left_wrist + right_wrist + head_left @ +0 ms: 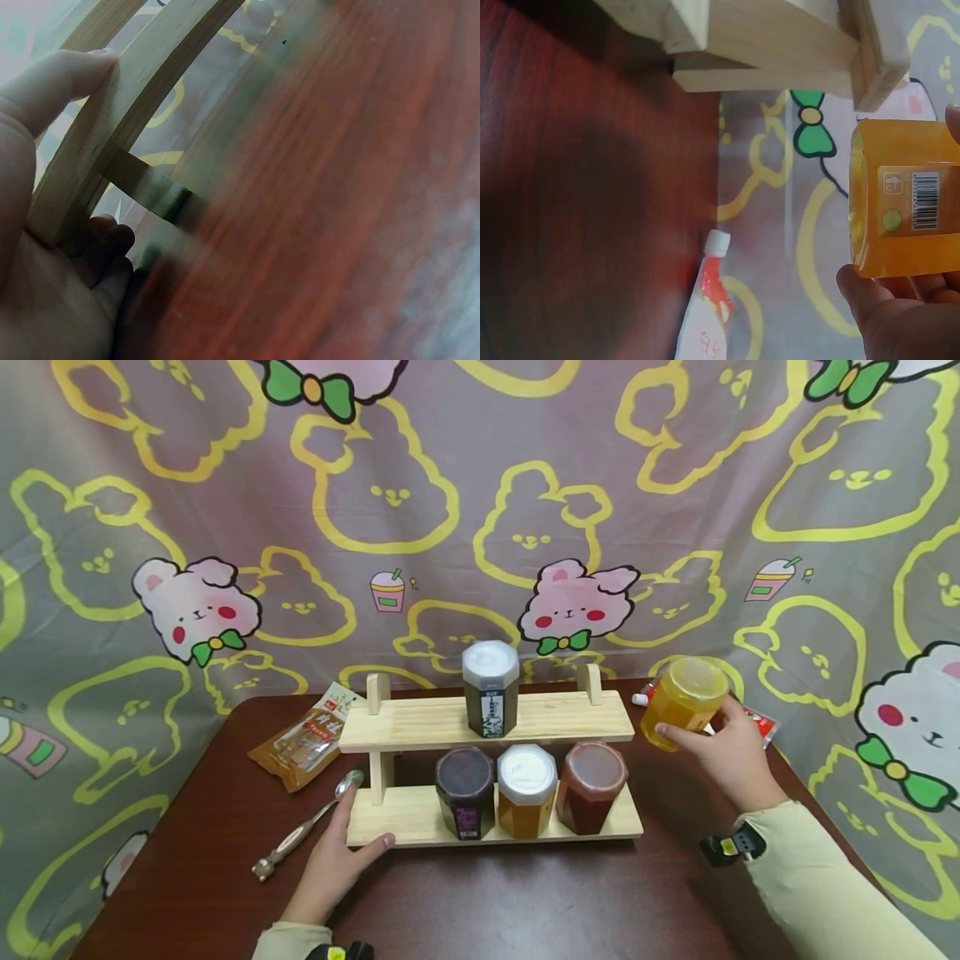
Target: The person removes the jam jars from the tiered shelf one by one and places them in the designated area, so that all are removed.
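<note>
My right hand (738, 756) grips a jar of yellow contents (686, 702) in the air, right of the two-tier wooden shelf (420, 722). A barcode label shows on this jar (907, 199) in the right wrist view. With thumb and fingers, my left hand (330, 868) holds the left end of the shelf's lower board (112, 112). On the upper tier stands a dark jar with a white lid (491, 689). The lower tier carries a dark purple jar (465, 793), an amber jar with a white lid (527, 792) and a red jar (592, 787), side by side.
A brown snack packet (303, 739) lies at the left of the table (480, 902), near a spoon (300, 835) by my left hand. A white-capped squeeze pouch (709, 300) lies at the right, behind the held jar. A patterned curtain (442, 552) hangs behind the table.
</note>
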Motion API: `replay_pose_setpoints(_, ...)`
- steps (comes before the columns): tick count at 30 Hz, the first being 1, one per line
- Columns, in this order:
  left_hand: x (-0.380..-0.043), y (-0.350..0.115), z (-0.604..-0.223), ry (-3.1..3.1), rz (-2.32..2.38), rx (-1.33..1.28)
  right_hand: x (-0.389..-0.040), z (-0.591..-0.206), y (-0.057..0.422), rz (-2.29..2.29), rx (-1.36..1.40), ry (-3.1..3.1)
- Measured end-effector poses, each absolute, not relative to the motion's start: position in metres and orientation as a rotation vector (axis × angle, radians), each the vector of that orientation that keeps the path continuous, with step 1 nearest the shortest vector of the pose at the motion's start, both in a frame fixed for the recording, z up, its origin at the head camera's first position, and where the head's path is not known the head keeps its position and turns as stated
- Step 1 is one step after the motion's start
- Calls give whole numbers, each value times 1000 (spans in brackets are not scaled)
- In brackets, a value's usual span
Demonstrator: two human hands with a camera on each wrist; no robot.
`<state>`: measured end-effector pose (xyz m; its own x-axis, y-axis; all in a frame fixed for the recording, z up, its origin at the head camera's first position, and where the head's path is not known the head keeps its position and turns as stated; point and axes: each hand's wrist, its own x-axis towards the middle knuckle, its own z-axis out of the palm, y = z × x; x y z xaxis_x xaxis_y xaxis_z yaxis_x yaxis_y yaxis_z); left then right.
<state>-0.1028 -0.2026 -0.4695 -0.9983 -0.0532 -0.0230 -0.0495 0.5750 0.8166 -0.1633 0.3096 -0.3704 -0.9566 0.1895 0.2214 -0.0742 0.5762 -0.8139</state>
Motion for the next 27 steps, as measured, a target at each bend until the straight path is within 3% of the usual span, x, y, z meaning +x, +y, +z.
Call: replay_pose_setpoints(27, -103, -203, -472, -2771, -1434, 74, -172, -411, 334, 1307, -238, -2623)
